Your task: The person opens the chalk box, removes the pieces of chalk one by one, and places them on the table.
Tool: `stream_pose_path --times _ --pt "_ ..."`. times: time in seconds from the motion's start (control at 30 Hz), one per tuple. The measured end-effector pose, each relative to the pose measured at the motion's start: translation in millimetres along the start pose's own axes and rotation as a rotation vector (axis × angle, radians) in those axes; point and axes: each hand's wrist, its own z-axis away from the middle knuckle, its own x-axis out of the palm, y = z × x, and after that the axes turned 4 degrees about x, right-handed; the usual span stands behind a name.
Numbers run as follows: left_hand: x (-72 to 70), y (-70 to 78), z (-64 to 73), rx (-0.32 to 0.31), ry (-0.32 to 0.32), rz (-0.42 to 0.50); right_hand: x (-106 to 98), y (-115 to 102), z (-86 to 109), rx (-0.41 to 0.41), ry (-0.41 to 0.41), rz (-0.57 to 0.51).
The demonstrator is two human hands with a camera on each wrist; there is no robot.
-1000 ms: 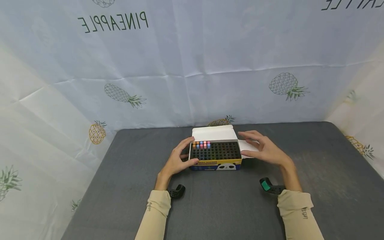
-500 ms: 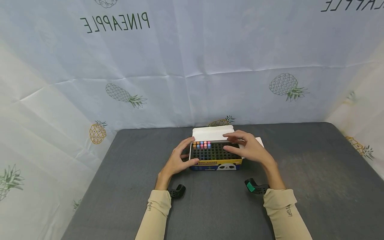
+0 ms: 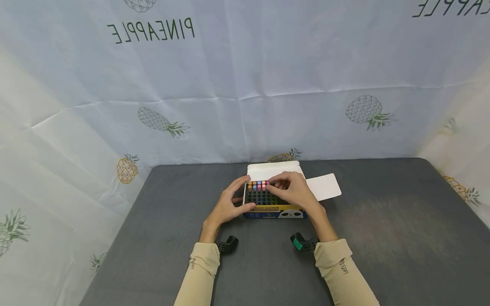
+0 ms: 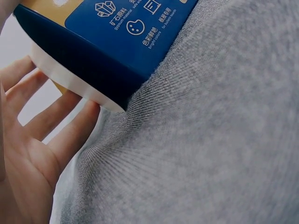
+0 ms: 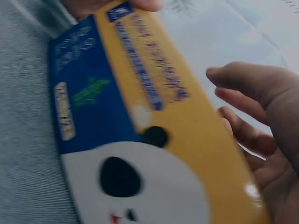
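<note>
Right hand [image 3: 292, 189] has been moving left since a second ago, now reaching over the box's coloured sticks [image 3: 259, 187]; can't tell if its grip is pinching one; left hand [image 3: 227, 204] is keeping its grip round the box's left end, thumb in front; box [image 3: 268, 211] is sitting open near the middle of the desk's [image 3: 260, 263] far edge; white side flap [image 3: 324, 187] is sticking out right.
</note>
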Motion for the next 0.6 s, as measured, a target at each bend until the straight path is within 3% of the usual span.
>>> stream_pose_path --times 0.4,0.6 --pt "0.7 0.0 -1.4 -0.01 -0.001 0.019 12 1 1.2 0.09 0.084 0.135" --pt "-0.2 1.5 -0.9 -0.009 -0.002 0.013 14 -1 -0.5 0.078 0.088 0.181"
